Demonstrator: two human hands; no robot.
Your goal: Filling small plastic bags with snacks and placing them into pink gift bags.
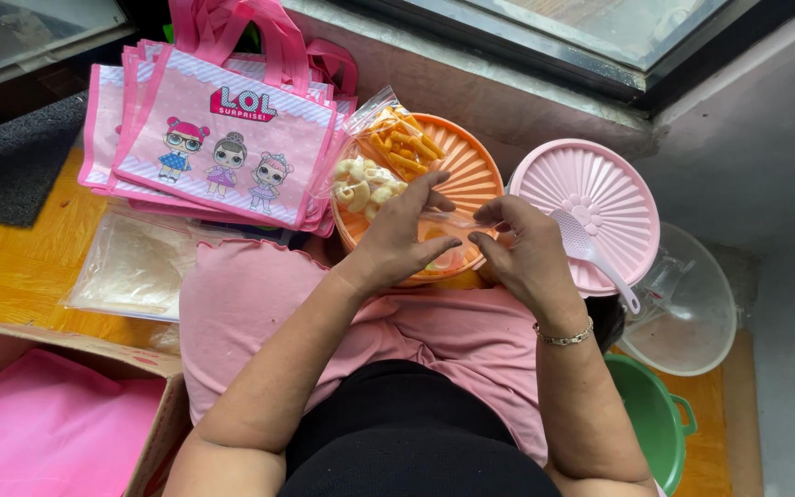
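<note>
On the yellow floor [20,267], seen from above past the person's pink lap [259,313]:

- Top left: stack of pink gift bags [223,138] with cartoon dolls printed on the front, handles up. Lies fanned, edge touching the orange lid.
- Bottom left: open cardboard box [163,405] with pink sheets [48,433] inside.
- Left of the lap: pile of clear plastic bags [135,267], flat on the floor.
- Right: clear bowl [692,322], partly under the pink lid; green tub [655,414] below it, near the right elbow.
- Centre: round ribbed orange lid [471,166] serving as a tray. Just beside it, round ribbed pink lid [600,198] with a small pale slotted spoon [591,253] lying on it.
- On the orange lid: clear bag of snacks [384,166], orange sticks in the upper part, pale puffed rings in the lower.
- Left hand [402,235] and right hand [526,253] meet over the near rim of the orange lid. Both pinch a small clear plastic bag [448,230], thumbs and forefingers closed on its mouth, other fingers loosely curled. Something pale shows inside it; cannot tell what.
- Right wrist: thin bracelet [565,336].
</note>
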